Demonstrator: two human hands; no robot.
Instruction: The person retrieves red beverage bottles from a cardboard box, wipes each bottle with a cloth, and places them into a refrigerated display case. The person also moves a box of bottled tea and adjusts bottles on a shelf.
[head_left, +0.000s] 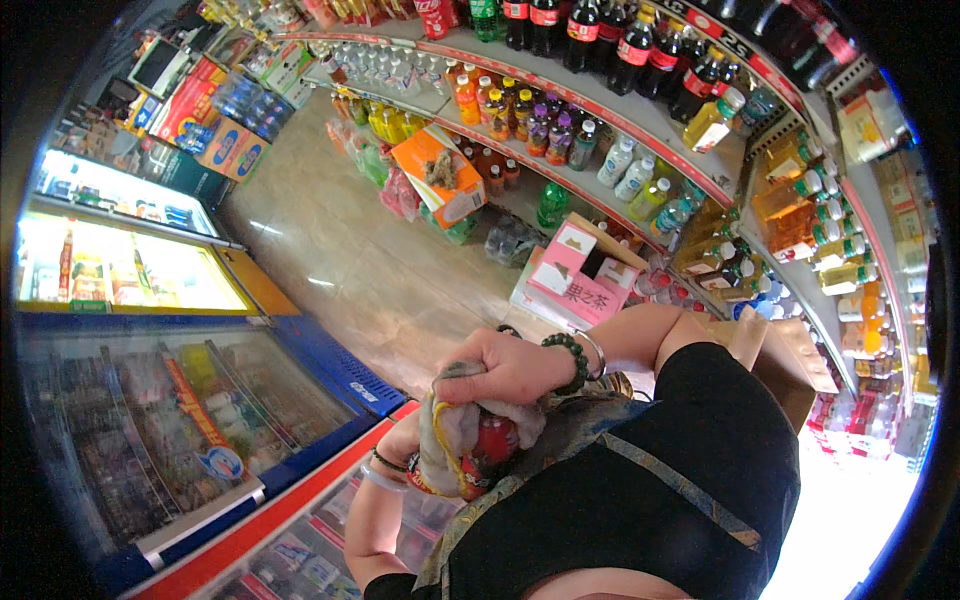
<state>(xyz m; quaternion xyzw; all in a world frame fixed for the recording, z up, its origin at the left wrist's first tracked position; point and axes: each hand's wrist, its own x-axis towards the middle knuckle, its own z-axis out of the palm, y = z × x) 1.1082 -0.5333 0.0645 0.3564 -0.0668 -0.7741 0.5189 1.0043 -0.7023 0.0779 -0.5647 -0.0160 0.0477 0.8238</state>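
A grey-white cloth with a yellow edge (448, 431) is bunched around a red container (496, 441), seemingly a can, close to my chest. My right hand (491, 367) grips the cloth from above, its thumb pressed across the folds. On that wrist are a dark green bead bracelet (568, 363) and a silver bangle (598, 355). From the left side, my left hand (403, 439) holds the wrapped container; most of its fingers are hidden behind the cloth. Red parts of the container show below and to the right of the cloth.
A glass-topped chest freezer (202, 427) stands at left, beside a red-edged glass counter (300, 517). Drink shelves (517, 64) curve along the top and right. A pink carton (581, 274) and an orange box (442, 180) stand on the floor (315, 225) before them.
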